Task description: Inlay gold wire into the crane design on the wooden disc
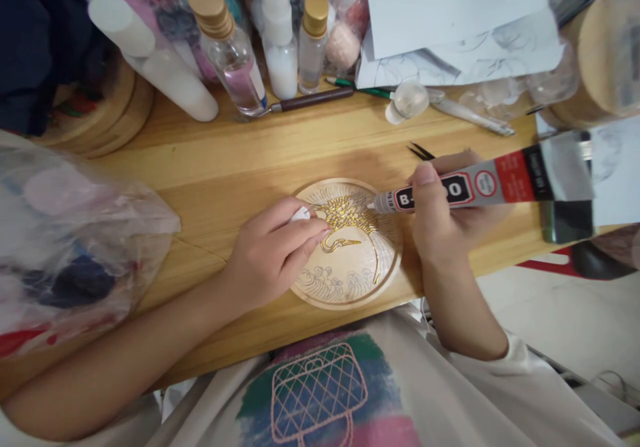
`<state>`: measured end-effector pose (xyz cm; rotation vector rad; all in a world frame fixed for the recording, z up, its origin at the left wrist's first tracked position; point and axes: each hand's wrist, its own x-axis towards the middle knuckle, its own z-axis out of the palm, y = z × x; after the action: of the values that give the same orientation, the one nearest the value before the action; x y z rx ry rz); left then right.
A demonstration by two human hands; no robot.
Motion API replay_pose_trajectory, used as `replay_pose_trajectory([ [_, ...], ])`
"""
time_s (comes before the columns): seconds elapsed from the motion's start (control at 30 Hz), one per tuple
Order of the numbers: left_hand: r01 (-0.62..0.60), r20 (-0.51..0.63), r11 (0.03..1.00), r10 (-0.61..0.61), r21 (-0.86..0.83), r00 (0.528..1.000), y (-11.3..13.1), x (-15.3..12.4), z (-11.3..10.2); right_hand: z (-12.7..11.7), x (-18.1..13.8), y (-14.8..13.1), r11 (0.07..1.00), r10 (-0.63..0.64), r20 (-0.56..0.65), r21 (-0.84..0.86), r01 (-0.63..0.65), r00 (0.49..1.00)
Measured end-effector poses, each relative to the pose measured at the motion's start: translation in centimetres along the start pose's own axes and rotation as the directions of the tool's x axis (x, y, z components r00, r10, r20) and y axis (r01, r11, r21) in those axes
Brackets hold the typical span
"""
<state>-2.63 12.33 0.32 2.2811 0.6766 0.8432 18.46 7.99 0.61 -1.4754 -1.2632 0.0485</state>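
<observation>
Disc [357, 263]: gluing, apparently; next wants light squeeze.
Right hand [436, 230]: fingers wrapped round glue tube [485, 183], nozzle [384, 202] at one o'clock.
Left hand [273, 247]: fingers bunched, nine o'clock (white piece [300, 214], pinch unclear).

The table [195, 157] is made from pale yellowish wood, with its grain well visible. On it, between the left hand [275, 250] and the right hand [437, 213], lies a round wooden disc [353, 260]. Black tweezers [423, 152] lie just beyond the right hand. Farther away, beyond the left hand, stands a gold-capped bottle [240, 80]; to this hand's left lies a clear plastic bag [145, 223].
</observation>
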Motion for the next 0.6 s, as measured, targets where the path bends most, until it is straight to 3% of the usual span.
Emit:
replay_pose_trajectory([
  [0.17, 0.008, 0.021, 1.000, -0.009, 0.003, 1.000, 0.04, -0.04, -0.10, 0.02, -0.06, -0.04, 0.999, 0.046, -0.006, -0.019, -0.046, 0.999],
  [0.6, -0.008, 0.000, 1.000, 0.008, 0.015, 1.000, -0.14, -0.03, 0.08, 0.04, 0.07, -0.16, 0.999, 0.026, 0.019, 0.025, -0.027, 0.999],
])
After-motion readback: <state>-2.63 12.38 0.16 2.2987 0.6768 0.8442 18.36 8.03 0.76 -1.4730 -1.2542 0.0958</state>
